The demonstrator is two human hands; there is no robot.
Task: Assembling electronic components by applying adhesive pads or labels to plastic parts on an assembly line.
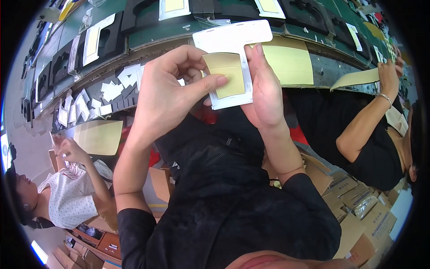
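Note:
A white card with a wide rounded tab point(235, 36) along its top is raised in front of my chest. On the framed lower part lies a pale yellow sheet point(230, 85), its top left corner standing away from the frame. My left hand point(168, 89) pinches this sheet's left side, the thumb pressed flat on its face; the other fingers are curled and partly hidden behind it. My right hand point(267, 92) grips the card's right edge, with fingers upright beside it and some of them hidden at the back.
Beyond my hands runs a green bench with black foam trays point(307, 18) and white-framed cards point(174, 8). A large yellow sheet point(289, 62) lies at the near edge. White and grey pieces point(114, 92) are piled left. People sit on both sides; cardboard boxes point(374, 219) stand behind right.

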